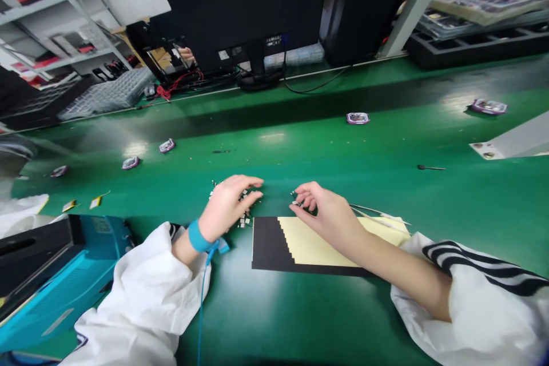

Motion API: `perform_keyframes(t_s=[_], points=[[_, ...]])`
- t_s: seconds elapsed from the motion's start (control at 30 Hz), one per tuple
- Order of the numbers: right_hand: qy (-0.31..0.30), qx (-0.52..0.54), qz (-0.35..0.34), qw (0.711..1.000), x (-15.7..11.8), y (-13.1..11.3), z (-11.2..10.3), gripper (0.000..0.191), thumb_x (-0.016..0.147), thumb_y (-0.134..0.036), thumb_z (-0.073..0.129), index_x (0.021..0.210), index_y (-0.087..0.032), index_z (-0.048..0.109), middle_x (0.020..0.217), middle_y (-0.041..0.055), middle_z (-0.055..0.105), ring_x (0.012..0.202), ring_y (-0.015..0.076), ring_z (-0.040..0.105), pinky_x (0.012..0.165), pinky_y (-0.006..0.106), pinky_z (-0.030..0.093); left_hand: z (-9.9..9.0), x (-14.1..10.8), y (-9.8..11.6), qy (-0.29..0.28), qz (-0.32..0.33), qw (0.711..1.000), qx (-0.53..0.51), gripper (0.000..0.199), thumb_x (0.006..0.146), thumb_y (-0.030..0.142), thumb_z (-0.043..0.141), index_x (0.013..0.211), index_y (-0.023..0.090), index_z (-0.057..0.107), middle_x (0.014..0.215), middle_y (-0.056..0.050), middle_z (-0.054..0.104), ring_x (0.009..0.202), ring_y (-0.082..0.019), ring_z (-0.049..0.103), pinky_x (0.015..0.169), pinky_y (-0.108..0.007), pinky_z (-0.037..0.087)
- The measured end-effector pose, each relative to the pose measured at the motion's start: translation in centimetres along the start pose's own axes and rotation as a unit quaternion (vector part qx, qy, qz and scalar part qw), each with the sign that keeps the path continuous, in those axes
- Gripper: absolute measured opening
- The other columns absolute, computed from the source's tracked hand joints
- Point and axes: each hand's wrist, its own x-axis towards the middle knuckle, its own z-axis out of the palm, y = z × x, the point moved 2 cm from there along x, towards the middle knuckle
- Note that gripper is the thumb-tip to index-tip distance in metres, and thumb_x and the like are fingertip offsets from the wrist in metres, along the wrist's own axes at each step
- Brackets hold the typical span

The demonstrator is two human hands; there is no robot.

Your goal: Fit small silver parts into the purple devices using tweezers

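A person's left hand (pixel 227 209) and right hand (pixel 321 214) work close together above a green bench (pixel 274 309), the fingers of each curled and only slightly parted. On the left, the fingers (pixel 251 184) arch over a scatter of small silver-white metal pieces (pixel 245 209), at or just above them; whether they have hold of any cannot be told. On the right, the fingertips (pixel 302 190) dip toward a few more of the bits, thumb and fingers drawn close, but any hold is too small to make out. The pieces are tiny, blocky and glinting, lying loose on the bench between the hands, just above a black card (pixel 266 246) that carries a cream sheet (pixel 317 240) with a stepped edge. Beneath the right hand, slim steel tweezers (pixel 380 214) lie across the sheet's far corner. A blue wrist strap (pixel 198 236) circles the left wrist, its thin blue cord (pixel 201 309) trailing down across the bench. Loose white sleeves (pixel 146 291) bunch at both forearms, the right one banded in black. Small purple-and-white packs (pixel 357 118) dot the glossy bench farther off, toward the black back of a monitor (pixel 240 0).
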Motion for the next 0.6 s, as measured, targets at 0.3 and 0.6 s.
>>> perform_keyframes(t_s=[0.3,0.6], points=[[-0.090,-0.196,-0.164,0.962,-1.9,-1.3,1.5,0.017,0.074,-0.023,0.059,0.085,-0.010,0.060,0.078,0.0079,0.055,0.074,0.0187,0.056,0.068,0.031,0.050,1.2,0.2,-2.0,-0.072,0.018,0.981,0.181,0.015,0.079,0.018,0.051,0.089,0.013,0.061,0.086,-0.007,0.057,0.079,-0.019,0.050,0.071,-0.031,0.045],[-0.040,-0.286,-0.238,0.927,-3.1,-1.5,3.5,0.025,0.069,-0.017,0.063,0.089,-0.002,0.060,0.072,0.0099,0.053,0.068,0.0212,0.056,0.059,0.030,0.051,1.8,0.2,-1.6,-0.048,0.008,0.990,0.133,0.008,0.077,0.013,0.051,0.074,0.014,0.059,0.075,-0.003,0.060,0.075,-0.017,0.053,0.070,-0.028,0.043]])
